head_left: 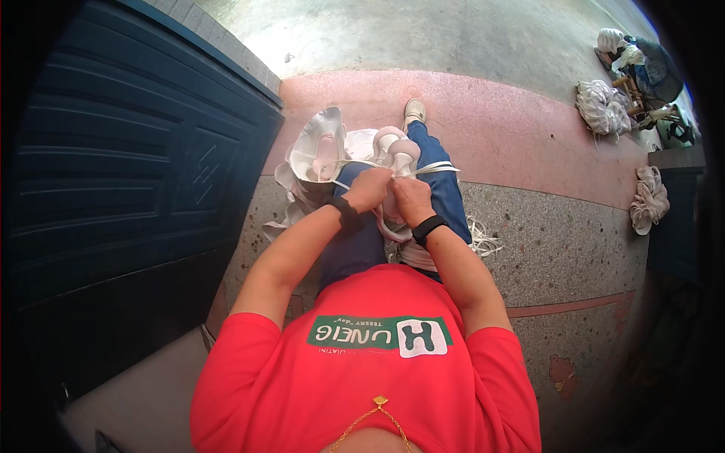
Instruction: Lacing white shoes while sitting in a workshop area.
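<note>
A white and pink shoe upper (pixel 405 157) lies across my lap, its rounded toe pointing away from me. White shoelaces (pixel 438 168) trail out from it to both sides. My left hand (pixel 368 189) is closed in a pinch at its near end, seemingly on a lace. Close against it, my right hand (pixel 413 201) has its fingers bent and gripping the upper's edge. The fingertips are partly hidden, so the exact hold is hard to see. Just left of my hands stands another white upper (pixel 308 155), open side up with a pinkish inside.
More uppers hang beside my left leg, next to a dark blue door (pixel 136 158). A bundle of white laces (pixel 483 238) lies right of my right leg. At the far right are heaps of pale uppers (pixel 603 108), a wooden stool and another person.
</note>
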`<state>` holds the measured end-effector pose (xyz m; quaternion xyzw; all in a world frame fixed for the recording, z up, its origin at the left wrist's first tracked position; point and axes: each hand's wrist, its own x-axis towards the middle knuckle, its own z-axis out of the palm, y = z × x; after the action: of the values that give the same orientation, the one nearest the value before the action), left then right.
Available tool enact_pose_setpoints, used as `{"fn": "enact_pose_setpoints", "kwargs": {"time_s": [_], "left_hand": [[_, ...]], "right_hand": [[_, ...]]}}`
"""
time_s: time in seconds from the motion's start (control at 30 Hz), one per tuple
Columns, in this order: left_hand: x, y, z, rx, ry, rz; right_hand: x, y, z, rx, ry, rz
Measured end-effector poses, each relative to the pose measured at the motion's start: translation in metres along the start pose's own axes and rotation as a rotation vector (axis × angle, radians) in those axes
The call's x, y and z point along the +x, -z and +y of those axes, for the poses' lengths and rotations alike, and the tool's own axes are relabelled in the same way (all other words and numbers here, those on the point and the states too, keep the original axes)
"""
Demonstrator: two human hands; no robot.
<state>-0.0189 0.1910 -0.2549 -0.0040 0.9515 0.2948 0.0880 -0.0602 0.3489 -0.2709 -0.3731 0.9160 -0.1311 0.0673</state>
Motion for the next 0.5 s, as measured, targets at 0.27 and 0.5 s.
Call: {"fn": "enact_pose_setpoints", "kwargs": {"time_s": [0.27,0.5], "left_hand": [[0.011,0.044,0.016,-0.372,0.271,-0.235],[0.033,0.003,-0.024,-0.122,0.055,-0.013]], "right_hand": [[-0.006,0.011,-0.005,0.246,-0.19,-0.093],[0.001,-0.014,0.009,0.962,-0.505,-0.176]]}}
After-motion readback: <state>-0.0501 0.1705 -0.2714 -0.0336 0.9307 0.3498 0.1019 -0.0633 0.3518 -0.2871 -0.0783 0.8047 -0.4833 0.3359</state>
